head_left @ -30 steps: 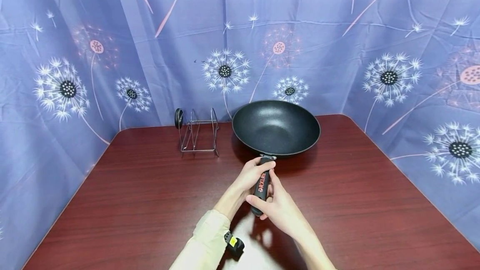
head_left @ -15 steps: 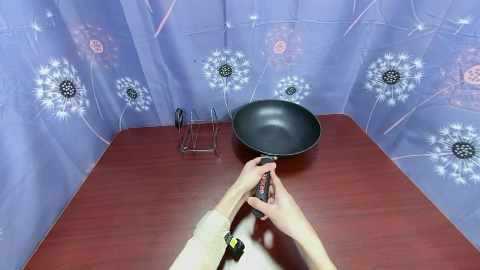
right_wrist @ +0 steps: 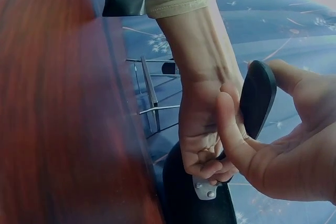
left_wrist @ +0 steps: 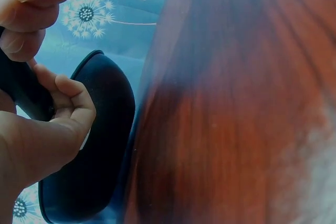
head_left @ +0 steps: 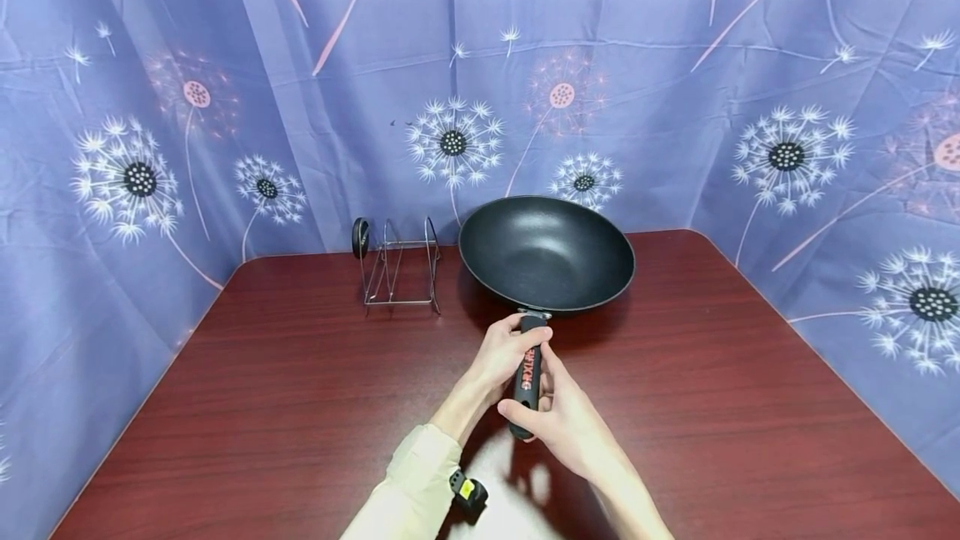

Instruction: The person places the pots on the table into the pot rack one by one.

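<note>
Fingers point(head_left: 525, 340) of the left hand point(head_left: 504, 357) curl round the upper part of the black handle point(head_left: 528, 373), close to where it joins the pan point(head_left: 546, 252); the left wrist view shows them wrapped tight against it. Just below, the right hand point(head_left: 558, 419) grips the lower end of the same handle, its thumb point(right_wrist: 231, 129) lying along one side and its fingers bent round the other, so both hands hold the handle one above the other and touch each other. Red lettering runs along the handle between the two grips. A metal bracket point(right_wrist: 205, 188) fixes the handle to the pan's rim. The pan, a deep black wok, sits toward the far edge of the dark red wooden surface point(head_left: 262, 407), about the middle of its width, with the handle pointing back at the person. Whether its base rests on the surface I cannot tell. Near the far edge, left of the pan and apart from it, stands a wire rack point(head_left: 397, 265) with a black knob. A beige sleeve point(head_left: 408, 486) covers the left forearm. Blue dandelion-print cloth point(head_left: 225, 65) hangs behind and at both sides.
</note>
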### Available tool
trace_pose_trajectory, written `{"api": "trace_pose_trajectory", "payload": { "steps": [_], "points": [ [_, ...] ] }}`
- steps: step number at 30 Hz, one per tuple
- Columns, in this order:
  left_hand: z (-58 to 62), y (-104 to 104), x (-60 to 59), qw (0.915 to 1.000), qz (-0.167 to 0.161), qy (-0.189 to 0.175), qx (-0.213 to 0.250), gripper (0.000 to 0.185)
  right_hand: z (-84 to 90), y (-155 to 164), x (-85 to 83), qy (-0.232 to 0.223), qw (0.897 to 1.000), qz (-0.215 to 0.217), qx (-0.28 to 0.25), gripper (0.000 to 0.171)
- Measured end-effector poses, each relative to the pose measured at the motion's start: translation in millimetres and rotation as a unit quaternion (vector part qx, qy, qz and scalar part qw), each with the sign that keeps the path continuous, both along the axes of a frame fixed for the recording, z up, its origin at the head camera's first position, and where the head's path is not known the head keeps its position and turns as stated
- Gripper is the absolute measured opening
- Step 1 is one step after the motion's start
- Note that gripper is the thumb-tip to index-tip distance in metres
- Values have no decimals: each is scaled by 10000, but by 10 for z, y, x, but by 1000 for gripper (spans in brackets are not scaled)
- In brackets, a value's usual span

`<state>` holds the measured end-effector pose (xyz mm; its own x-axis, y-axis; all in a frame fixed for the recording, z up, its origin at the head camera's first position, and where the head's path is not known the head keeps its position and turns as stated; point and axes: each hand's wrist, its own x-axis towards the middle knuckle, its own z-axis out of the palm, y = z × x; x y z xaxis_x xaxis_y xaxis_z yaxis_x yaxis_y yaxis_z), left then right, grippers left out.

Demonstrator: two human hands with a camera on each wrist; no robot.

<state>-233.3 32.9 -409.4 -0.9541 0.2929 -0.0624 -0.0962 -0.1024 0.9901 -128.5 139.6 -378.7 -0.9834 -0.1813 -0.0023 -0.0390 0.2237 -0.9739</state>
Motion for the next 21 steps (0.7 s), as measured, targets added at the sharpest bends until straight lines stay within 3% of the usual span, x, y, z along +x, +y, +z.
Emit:
{"api": "trace_pose_trajectory", "payload": {
  "steps": [10, 19, 21],
  "points": [
    [113, -43, 35, 9997, 164, 178, -104, 34, 29, -74, 53, 218, 9979, -570, 210, 93],
    [206, -93, 68, 9961, 310, 776, -290, 36, 48, -224, 127, 629, 9898, -930, 879, 93],
    [245, -119, 87, 9950, 370, 885, -271, 37, 45, -271, 138, 674, 9905, -931, 759, 94]
  ]
}}
